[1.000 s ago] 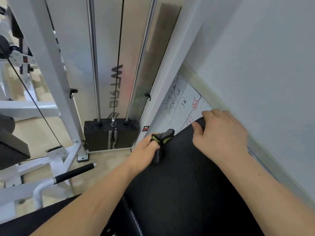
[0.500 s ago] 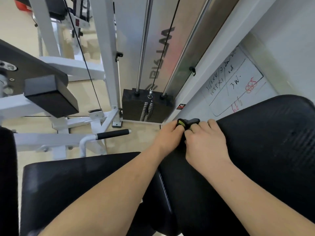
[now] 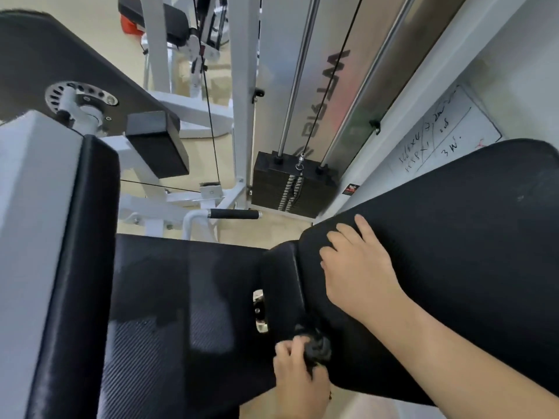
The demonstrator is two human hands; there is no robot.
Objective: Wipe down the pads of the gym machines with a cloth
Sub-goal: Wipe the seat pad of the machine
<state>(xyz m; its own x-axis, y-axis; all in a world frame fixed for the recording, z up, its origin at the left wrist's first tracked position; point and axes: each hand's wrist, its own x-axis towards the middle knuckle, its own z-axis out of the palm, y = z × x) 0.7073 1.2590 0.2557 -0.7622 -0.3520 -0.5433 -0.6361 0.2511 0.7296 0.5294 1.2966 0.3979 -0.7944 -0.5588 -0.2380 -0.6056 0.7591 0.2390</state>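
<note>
A large black back pad (image 3: 453, 252) fills the right of the head view, with a black seat pad (image 3: 181, 313) below and left of it. My right hand (image 3: 357, 267) lies flat on the back pad's left edge, fingers spread. My left hand (image 3: 298, 376) grips a bunched dark cloth (image 3: 316, 347) against the lower edge of the back pad, near the gap between the two pads. A long black roller pad (image 3: 81, 267) runs down the left side.
A weight stack (image 3: 290, 186) with guide rods and a cable stands ahead. A black-gripped handle (image 3: 234, 213) juts out above the seat. A whiteboard with writing (image 3: 438, 140) leans against the wall at right. White machine frames (image 3: 242, 86) crowd the left and centre.
My left hand has pulled the cloth down the back pad's left edge toward me. My right hand has flattened on the pad. The view has tilted down, showing more of the seat.
</note>
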